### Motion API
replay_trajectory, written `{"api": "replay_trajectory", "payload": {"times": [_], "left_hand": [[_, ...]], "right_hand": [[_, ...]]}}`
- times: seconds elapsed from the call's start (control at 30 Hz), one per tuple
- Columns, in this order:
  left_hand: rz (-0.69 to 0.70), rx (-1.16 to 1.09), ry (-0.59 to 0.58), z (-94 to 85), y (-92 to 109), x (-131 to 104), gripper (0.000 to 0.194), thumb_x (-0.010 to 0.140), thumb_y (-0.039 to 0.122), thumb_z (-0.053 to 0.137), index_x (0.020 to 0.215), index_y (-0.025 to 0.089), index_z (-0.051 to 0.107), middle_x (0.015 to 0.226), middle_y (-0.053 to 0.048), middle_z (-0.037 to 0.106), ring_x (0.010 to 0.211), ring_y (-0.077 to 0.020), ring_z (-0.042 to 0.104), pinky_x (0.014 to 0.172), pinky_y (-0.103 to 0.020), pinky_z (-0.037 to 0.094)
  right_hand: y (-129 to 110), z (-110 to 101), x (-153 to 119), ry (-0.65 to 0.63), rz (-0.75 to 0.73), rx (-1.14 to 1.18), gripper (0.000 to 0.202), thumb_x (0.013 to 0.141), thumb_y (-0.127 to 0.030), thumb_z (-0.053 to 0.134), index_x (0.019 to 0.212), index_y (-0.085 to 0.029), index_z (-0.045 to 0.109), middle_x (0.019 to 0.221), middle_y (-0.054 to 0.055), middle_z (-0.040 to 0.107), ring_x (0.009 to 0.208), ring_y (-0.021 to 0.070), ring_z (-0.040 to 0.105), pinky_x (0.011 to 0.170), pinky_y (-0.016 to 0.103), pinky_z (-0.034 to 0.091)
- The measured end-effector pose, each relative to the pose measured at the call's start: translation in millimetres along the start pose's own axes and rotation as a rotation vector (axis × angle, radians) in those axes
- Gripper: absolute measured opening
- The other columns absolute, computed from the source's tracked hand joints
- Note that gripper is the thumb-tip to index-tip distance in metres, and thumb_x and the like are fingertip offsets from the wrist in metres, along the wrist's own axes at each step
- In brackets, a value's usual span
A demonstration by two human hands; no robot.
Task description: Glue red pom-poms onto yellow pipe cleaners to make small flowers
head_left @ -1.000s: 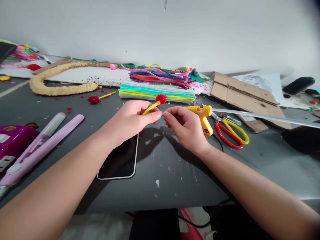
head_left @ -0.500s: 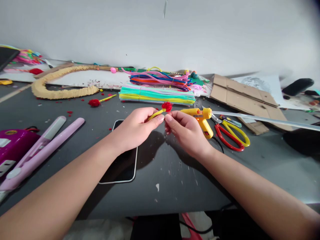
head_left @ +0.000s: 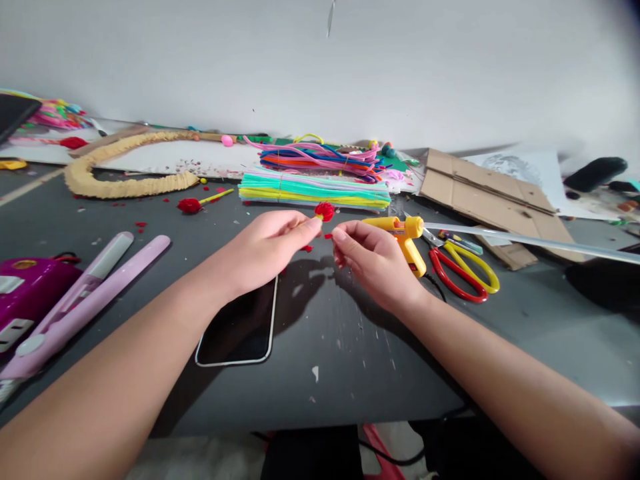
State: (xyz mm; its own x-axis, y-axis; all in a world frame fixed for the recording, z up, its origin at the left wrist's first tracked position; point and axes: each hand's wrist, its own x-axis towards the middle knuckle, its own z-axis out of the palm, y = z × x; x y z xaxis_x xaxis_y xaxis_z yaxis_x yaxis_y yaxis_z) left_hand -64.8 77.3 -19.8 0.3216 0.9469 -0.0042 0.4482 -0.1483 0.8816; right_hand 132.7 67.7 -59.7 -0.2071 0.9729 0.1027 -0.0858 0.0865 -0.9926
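My left hand [head_left: 280,250] is closed in a pinch around a red fuzzy flower, whose head [head_left: 324,211] sticks up past the fingertips. Its yellow stem is mostly hidden by the fingers. Facing it across a narrow gap, my right hand [head_left: 373,260] is pinched too, with a small red piece [head_left: 329,236] showing at its fingertips. A similar red flower with a yellow stem [head_left: 193,204] lies on the table to the left. Just behind my right hand is a yellow glue gun [head_left: 411,243] with a long clear glue stick. Under my left wrist lies a phone [head_left: 240,333].
Bundles of colored pipe cleaners [head_left: 315,189] lie at the back. Scissors with red and yellow handles [head_left: 465,273] and folded cardboard [head_left: 495,193] are on the right. A pink hair straightener [head_left: 110,280], a purple power strip [head_left: 30,287] and a beige ruffled band [head_left: 80,177] occupy the left.
My hands have parted slightly. The left hand has shifted a little left with the flower and turned it, so less of the stem shows. The right hand has barely moved.
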Motion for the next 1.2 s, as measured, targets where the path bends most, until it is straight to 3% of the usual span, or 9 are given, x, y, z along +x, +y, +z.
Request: {"api": "replay_trajectory", "payload": {"times": [0.1, 0.3, 0.53, 1.2], "left_hand": [[-0.027, 0.016, 0.015, -2.2, -1.3, 1.5, 0.039, 0.093, 0.058, 0.054, 0.091, 0.021, 0.066, 0.069, 0.0, 0.053, 0.059, -0.0137, 0.045, 0.051, -0.027, 0.032], [0.003, 0.132, -0.006, 1.3, -2.0, 2.6, 0.034, 0.093, 0.051, 0.053, 0.081, 0.021, 0.064, 0.065, 0.001, 0.05, 0.058, -0.0136, 0.043, 0.052, -0.028, 0.03], [0.002, 0.161, -0.033, 3.8, -4.3, 2.7, 0.032, 0.092, 0.048, 0.053, 0.083, 0.021, 0.068, 0.069, -0.002, 0.059, 0.059, -0.0154, 0.048, 0.052, -0.028, 0.03], [0.023, 0.213, -0.05, 6.4, -3.0, -0.3, 0.032, 0.093, 0.047, 0.052, 0.075, 0.022, 0.063, 0.065, 0.0, 0.05, 0.057, -0.0136, 0.041, 0.05, -0.029, 0.026]], "right_hand": [[1.0, -2.5, 1.2, 0.029, -0.058, -0.061, 0.037, 0.086, -0.054, 0.074, 0.091, -0.018, 0.068, 0.071, -0.001, 0.06, 0.064, 0.0111, 0.052, 0.057, 0.025, 0.043], [-1.0, -2.1, 1.7, 0.069, -0.108, -0.105, 0.035, 0.086, -0.053, 0.074, 0.089, -0.018, 0.069, 0.07, -0.001, 0.059, 0.063, 0.0106, 0.051, 0.057, 0.024, 0.043], [-3.5, -1.6, 1.4, 0.116, -0.135, -0.195, 0.037, 0.084, -0.054, 0.076, 0.087, -0.018, 0.07, 0.067, -0.001, 0.059, 0.06, 0.0105, 0.048, 0.054, 0.025, 0.041], [-3.6, -0.3, 0.3, 0.152, -0.189, -0.315, 0.033, 0.082, -0.051, 0.078, 0.081, -0.019, 0.07, 0.075, 0.003, 0.07, 0.065, 0.0135, 0.057, 0.056, 0.028, 0.046]]}}
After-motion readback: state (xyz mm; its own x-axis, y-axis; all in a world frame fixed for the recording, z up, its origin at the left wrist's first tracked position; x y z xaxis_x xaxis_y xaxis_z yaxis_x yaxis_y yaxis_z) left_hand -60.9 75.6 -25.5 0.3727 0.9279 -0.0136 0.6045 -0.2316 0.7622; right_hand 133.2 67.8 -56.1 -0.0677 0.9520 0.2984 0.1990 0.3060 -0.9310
